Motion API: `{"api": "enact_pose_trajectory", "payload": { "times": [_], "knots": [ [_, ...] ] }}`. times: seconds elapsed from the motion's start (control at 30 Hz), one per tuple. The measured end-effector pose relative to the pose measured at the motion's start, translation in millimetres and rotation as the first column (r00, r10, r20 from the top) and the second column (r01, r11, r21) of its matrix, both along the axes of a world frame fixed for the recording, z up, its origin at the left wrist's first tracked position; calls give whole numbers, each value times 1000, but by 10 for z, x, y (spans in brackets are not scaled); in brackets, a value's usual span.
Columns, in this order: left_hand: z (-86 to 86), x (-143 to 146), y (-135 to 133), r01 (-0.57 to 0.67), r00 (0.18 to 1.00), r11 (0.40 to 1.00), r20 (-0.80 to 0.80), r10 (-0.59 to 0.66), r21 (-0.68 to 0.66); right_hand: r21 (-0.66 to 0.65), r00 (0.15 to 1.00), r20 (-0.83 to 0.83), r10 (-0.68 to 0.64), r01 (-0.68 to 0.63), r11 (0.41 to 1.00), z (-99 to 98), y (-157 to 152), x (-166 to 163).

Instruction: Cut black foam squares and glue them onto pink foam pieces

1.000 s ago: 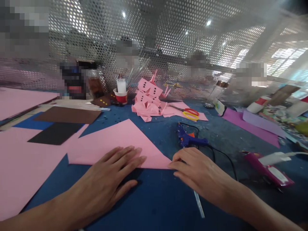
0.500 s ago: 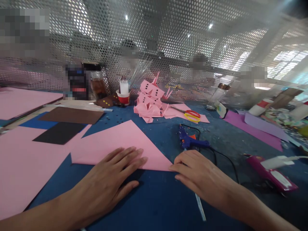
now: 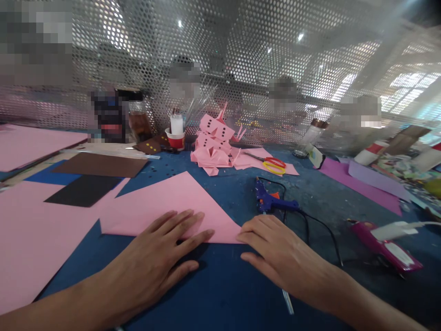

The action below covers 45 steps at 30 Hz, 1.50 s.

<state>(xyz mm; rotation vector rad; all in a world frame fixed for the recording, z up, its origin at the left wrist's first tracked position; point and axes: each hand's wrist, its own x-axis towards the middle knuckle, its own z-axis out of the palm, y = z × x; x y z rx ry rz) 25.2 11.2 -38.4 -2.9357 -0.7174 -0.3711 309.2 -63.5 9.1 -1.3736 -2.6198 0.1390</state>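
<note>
A pink sheet of paper (image 3: 151, 207), folded to a pointed shape, lies on the blue table. My left hand (image 3: 165, 253) rests flat on its near edge, fingers stretched out and apart. At the sheet's right corner is my right hand (image 3: 272, 243), its fingertips pressing on the paper, the thumb apart below and nothing gripped. Just beyond the right hand lies a blue glue gun (image 3: 272, 197) with its black cord. A clear glue stick (image 3: 287, 302) shows partly from under the right wrist.
Behind the sheet stand a pink paper model (image 3: 213, 142) and scissors (image 3: 274, 165) with red and yellow handles. Brown card (image 3: 99, 164), black card (image 3: 86, 191) and larger pink paper (image 3: 37, 243) lie left. At right are a magenta device (image 3: 386, 246) and purple paper (image 3: 361, 184).
My right hand has slid slightly left along the sheet's right corner, its thumb lifting away a little. My left hand stays nearly still, its index finger stretched slightly farther right.
</note>
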Motion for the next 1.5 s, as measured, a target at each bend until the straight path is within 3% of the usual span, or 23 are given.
{"api": "enact_pose_trajectory", "payload": {
  "times": [0.27,0.77,0.97,1.27,1.5],
  "knots": [
    [-48,-15,23,2,1000,1000,-28,-1,15,-23,994,-4,109,-110,994,-17,3,-209],
    [-133,-51,42,4,1000,997,17,-5,75,0,994,51,100,-101,995,-100,39,-295],
    [-77,-48,33,13,1000,999,3,-13,53,11,993,65,100,-101,995,-127,38,-288],
    [-98,-54,62,105,994,992,17,-107,67,36,991,77,109,-112,993,-154,66,-266],
    [-128,-54,80,109,992,991,51,-113,73,43,989,82,123,-127,991,-133,38,-238]
  ]
}}
